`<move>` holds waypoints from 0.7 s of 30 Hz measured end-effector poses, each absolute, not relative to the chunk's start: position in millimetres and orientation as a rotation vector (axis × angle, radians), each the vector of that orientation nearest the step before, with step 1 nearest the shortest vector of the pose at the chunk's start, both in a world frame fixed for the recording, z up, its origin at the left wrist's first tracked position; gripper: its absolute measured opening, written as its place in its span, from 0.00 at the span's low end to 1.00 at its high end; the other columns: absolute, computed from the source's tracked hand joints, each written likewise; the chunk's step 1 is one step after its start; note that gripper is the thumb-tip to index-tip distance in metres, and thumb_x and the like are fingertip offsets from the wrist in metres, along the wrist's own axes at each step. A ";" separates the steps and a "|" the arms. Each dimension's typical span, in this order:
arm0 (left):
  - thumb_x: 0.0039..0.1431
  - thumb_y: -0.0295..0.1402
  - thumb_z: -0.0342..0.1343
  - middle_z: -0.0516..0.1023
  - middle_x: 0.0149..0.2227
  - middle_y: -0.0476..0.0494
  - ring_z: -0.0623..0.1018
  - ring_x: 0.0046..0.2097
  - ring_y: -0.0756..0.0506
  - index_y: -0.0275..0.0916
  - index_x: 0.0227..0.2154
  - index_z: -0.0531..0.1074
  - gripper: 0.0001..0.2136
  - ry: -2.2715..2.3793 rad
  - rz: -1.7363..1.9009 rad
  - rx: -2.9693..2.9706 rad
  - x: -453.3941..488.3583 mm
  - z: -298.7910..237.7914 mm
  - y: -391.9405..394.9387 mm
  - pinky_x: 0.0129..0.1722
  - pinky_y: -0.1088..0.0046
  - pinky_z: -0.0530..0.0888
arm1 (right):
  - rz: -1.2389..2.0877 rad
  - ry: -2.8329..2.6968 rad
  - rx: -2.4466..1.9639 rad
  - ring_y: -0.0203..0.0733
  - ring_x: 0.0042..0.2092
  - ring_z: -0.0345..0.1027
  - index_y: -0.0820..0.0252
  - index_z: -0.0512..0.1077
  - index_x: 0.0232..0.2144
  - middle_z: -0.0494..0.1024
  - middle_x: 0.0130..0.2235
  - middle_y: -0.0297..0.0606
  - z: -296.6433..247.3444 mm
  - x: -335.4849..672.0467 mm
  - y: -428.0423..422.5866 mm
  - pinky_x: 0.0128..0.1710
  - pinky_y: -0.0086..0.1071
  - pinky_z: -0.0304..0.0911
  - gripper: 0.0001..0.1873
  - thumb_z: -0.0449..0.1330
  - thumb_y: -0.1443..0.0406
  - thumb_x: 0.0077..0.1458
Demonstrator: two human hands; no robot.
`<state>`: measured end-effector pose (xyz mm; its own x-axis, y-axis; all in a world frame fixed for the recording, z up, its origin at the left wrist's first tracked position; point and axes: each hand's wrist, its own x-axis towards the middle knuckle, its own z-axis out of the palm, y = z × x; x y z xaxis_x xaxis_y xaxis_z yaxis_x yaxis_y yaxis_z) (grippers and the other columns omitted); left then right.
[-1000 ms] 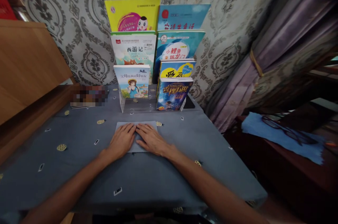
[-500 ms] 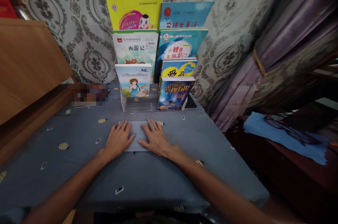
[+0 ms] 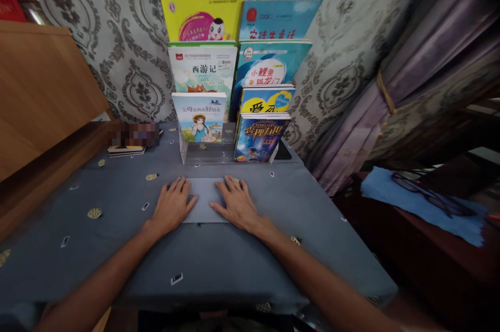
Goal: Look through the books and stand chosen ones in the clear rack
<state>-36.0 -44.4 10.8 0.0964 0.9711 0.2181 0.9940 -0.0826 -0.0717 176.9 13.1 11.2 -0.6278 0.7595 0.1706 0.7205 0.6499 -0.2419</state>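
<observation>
A light grey-blue folded cloth or flat sheet (image 3: 203, 199) lies on the dark tablecloth; which of the two, I cannot tell. Flat on its left end rests my left hand (image 3: 172, 206), fingers stretched forward and thumb pointing inward. My right hand (image 3: 237, 206) lies across the right end, fingers spread, with nothing gripped. Between the two thumbs the middle of the sheet shows. Just beyond the hands stands a clear acrylic book rack (image 3: 207, 155) holding several books in two stepped columns, with a white picture book (image 3: 201, 118) front left and a dark blue book (image 3: 261, 138) front right.
The grey tablecloth (image 3: 117, 248) has a pineapple pattern. A small stack of books (image 3: 127, 150) lies at the back left beside a wooden cabinet (image 3: 42, 87). At right, a purple curtain (image 3: 361, 118) hangs near a dark surface with a blue cloth (image 3: 390, 191) and glasses (image 3: 433, 194).
My hands have moved slightly apart along the sheet, the right one shifting rightward, so more of its middle shows. The fingers stay flat. The view has shifted a little.
</observation>
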 end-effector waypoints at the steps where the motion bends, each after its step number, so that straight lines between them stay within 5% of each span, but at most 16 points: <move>1: 0.69 0.43 0.42 0.70 0.60 0.27 0.68 0.62 0.32 0.32 0.56 0.68 0.23 -1.959 -0.189 -2.169 -36.8 10.1 -44.6 0.58 0.48 0.64 | 0.213 -2.615 -1.196 0.62 0.66 0.53 0.61 0.64 0.60 0.62 0.64 0.59 12.5 177.6 14.0 0.62 0.58 0.48 0.30 0.56 0.51 0.62; 12: 0.60 0.61 0.44 0.68 0.62 0.34 0.66 0.64 0.34 0.40 0.61 0.64 0.35 -1.332 -0.157 -2.597 -37.3 8.9 -53.0 0.61 0.53 0.63 | 0.252 -2.572 -1.205 0.52 0.57 0.62 0.59 0.70 0.54 0.72 0.57 0.47 20.7 184.8 24.7 0.57 0.45 0.54 0.21 0.55 0.55 0.65; 21: 0.71 0.38 0.43 0.81 0.41 0.41 0.80 0.46 0.44 0.38 0.43 0.72 0.14 -1.077 -0.412 -2.481 -30.7 5.9 -59.3 0.45 0.68 0.75 | 0.403 -2.495 -1.233 0.47 0.51 0.66 0.60 0.75 0.47 0.77 0.49 0.45 22.9 190.1 36.7 0.52 0.39 0.57 0.18 0.51 0.57 0.67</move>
